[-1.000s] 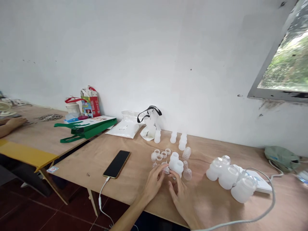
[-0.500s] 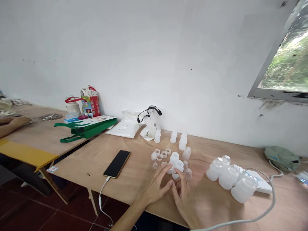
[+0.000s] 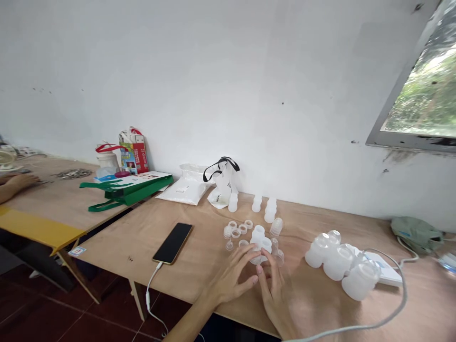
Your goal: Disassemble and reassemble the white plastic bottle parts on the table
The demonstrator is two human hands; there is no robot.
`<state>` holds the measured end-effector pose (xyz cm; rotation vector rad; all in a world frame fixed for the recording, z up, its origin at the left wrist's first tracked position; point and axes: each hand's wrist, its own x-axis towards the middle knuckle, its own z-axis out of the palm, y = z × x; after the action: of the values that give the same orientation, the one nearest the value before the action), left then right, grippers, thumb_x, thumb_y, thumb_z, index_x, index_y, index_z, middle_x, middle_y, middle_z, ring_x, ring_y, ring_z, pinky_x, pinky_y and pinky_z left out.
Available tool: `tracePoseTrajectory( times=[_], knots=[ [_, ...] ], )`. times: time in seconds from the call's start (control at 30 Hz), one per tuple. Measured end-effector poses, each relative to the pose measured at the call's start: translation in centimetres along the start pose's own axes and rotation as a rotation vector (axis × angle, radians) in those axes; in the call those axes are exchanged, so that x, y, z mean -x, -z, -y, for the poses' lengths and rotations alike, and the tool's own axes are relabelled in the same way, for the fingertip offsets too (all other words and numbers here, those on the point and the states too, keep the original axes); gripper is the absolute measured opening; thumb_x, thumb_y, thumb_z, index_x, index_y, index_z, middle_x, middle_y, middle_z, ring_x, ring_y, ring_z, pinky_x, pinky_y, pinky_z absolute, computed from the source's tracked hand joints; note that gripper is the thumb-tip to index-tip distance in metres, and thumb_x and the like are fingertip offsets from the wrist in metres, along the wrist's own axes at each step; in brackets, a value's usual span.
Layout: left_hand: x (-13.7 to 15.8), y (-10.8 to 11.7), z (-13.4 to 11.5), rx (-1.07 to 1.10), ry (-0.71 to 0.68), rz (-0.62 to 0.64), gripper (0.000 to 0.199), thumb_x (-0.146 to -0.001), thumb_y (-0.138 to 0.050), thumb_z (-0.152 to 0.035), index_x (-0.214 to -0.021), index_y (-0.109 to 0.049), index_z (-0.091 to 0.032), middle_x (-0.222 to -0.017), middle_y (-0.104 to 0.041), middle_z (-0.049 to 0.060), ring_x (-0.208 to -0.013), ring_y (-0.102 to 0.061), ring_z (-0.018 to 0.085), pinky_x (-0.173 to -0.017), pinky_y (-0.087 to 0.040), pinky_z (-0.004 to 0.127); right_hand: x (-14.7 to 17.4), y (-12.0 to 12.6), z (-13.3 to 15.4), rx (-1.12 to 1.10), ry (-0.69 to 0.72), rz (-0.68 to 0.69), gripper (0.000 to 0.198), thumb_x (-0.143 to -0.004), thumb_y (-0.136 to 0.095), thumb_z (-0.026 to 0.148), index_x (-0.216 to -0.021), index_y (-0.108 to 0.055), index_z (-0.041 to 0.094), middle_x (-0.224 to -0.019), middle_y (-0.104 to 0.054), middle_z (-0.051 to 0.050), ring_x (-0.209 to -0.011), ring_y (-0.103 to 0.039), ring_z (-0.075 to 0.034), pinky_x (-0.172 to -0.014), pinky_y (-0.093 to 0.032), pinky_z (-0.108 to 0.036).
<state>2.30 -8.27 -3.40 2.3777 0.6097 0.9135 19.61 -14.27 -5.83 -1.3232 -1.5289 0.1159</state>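
Note:
My left hand (image 3: 233, 275) reaches over the front of the wooden table, fingers stretched out and thumb apart. Its fingertips are at the near side of a cluster of translucent white baby bottles (image 3: 259, 232), partly hiding them. Close beside it, my right hand (image 3: 273, 287) is open too, its index finger at the same bottles. Whether the fingertips touch them I cannot tell. Left of the cluster lie several white collar rings (image 3: 235, 233) and a small clear teat (image 3: 230, 245). Clear dome caps (image 3: 280, 257) are just to the right.
More bottles (image 3: 338, 262) stand at the right near a white box (image 3: 388, 273) and a grey cable (image 3: 404, 301). Small bottles (image 3: 256, 204) line the back. A phone (image 3: 173, 243), white packet (image 3: 183, 190) and green bag (image 3: 137, 190) lie left. Another person's hand (image 3: 21, 182) rests far left.
Both hands have shifted slightly right, and the fingertips lie a little farther over the front of the bottle cluster. The bottles look nearly unmoved.

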Motion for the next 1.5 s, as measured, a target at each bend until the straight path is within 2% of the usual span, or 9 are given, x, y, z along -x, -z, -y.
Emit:
tracePoseTrajectory(
  times=[0.27, 0.43, 0.73, 0.8, 0.93, 1.03, 1.23, 1.37, 1.5],
  knots=[
    [-0.1, 0.0, -0.8, 0.093, -0.055, 0.086, 0.043, -0.110, -0.042, -0.037, -0.152, -0.043, -0.027, -0.156, -0.047, 0.010, -0.148, -0.038, 0.026, -0.125, -0.030, 0.045, 0.4, -0.4, -1.4, -0.039, 0.036, 0.053, 0.036, -0.106, -0.045, 0.033, -0.138, -0.060, 0.029, -0.135, -0.069, -0.004, -0.119, -0.070, -0.022, -0.100, -0.058, -0.037],
    [0.5, -1.0, 0.7, 0.184, -0.030, -0.053, 0.048, -0.105, -0.055, -0.038, -0.148, -0.039, -0.025, -0.157, -0.041, 0.014, -0.148, -0.038, 0.028, -0.122, -0.035, 0.046, 0.1, -0.2, -1.1, -0.078, -0.014, 0.029, 0.033, -0.103, -0.053, 0.035, -0.133, -0.065, 0.028, -0.118, -0.077, -0.004, -0.096, -0.077, -0.020, -0.087, -0.062, -0.030],
    [0.5, -1.7, 1.6, 0.178, -0.075, -0.191, 0.062, -0.103, -0.060, -0.042, -0.154, -0.030, -0.026, -0.162, -0.031, 0.018, -0.152, -0.029, 0.034, -0.123, -0.030, 0.057, -0.9, 0.6, -0.1, -0.239, 0.026, -0.101, 0.020, -0.098, -0.060, 0.034, -0.099, -0.079, 0.026, -0.098, -0.079, -0.004, -0.090, -0.075, -0.020, -0.080, -0.060, -0.028],
    [0.3, -1.5, 1.5, 0.179, -0.040, -0.194, 0.070, -0.099, -0.064, -0.048, -0.156, -0.028, -0.026, -0.163, -0.029, 0.018, -0.152, -0.029, 0.035, -0.123, -0.030, 0.058, -1.5, 1.5, -0.4, -0.243, -0.065, -0.214, 0.020, -0.092, -0.067, 0.039, -0.097, -0.079, 0.024, -0.097, -0.080, -0.006, -0.091, -0.075, -0.022, -0.081, -0.060, -0.031],
    [0.1, -1.2, 1.1, 0.162, 0.026, -0.110, 0.062, -0.102, -0.059, -0.043, -0.155, -0.032, -0.027, -0.164, -0.028, 0.015, -0.152, -0.029, 0.034, -0.124, -0.029, 0.056, -3.1, 3.8, -0.9, -0.349, -0.444, -0.336, 0.041, -0.079, -0.078, 0.053, -0.104, -0.080, 0.020, -0.101, -0.081, -0.010, -0.096, -0.075, -0.030, -0.083, -0.060, -0.038],
    [0.1, -1.2, 0.9, 0.134, 0.070, -0.029, 0.057, -0.103, -0.057, -0.039, -0.155, -0.035, -0.028, -0.166, -0.028, 0.011, -0.153, -0.028, 0.031, -0.126, -0.029, 0.052, -4.1, 4.9, -1.4, -0.444, -0.585, -0.295, 0.043, -0.070, -0.082, 0.060, -0.085, -0.081, 0.020, -0.096, -0.081, -0.012, -0.096, -0.075, -0.034, -0.082, -0.060, -0.040],
    [0.2, -1.6, 1.2, 0.129, 0.071, 0.021, 0.062, -0.103, -0.056, -0.040, -0.158, -0.029, -0.028, -0.167, -0.026, 0.010, -0.154, -0.027, 0.029, -0.127, -0.027, 0.049, -4.3, 3.9, -2.1, -0.647, -0.521, -0.028, 0.039, -0.070, -0.084, 0.059, -0.067, -0.074, 0.022, -0.132, -0.071, -0.012, -0.127, -0.063, -0.036, -0.104, -0.052, -0.045],
    [0.1, -1.3, 1.3, 0.158, 0.094, 0.008, 0.064, -0.107, -0.048, -0.039, -0.162, -0.018, -0.027, -0.168, -0.026, 0.011, -0.154, -0.027, 0.027, -0.127, -0.027, 0.049, -3.8, 3.0, -2.0, -0.725, -0.485, 0.093, 0.039, -0.073, -0.084, 0.057, -0.066, -0.071, 0.021, -0.122, -0.076, -0.014, -0.123, -0.065, -0.034, -0.108, -0.049, -0.047],
    [0.2, -1.0, 1.2, 0.179, 0.134, 0.053, 0.060, -0.107, -0.049, -0.039, -0.161, -0.025, -0.027, -0.164, -0.035, 0.010, -0.150, -0.035, 0.028, -0.125, -0.031, 0.048, -3.5, 2.7, -1.4, -0.683, -0.463, 0.190, 0.039, -0.078, -0.080, 0.058, -0.071, -0.070, 0.021, -0.113, -0.079, -0.014, -0.114, -0.070, -0.034, -0.102, -0.052, -0.049]
  ],
)
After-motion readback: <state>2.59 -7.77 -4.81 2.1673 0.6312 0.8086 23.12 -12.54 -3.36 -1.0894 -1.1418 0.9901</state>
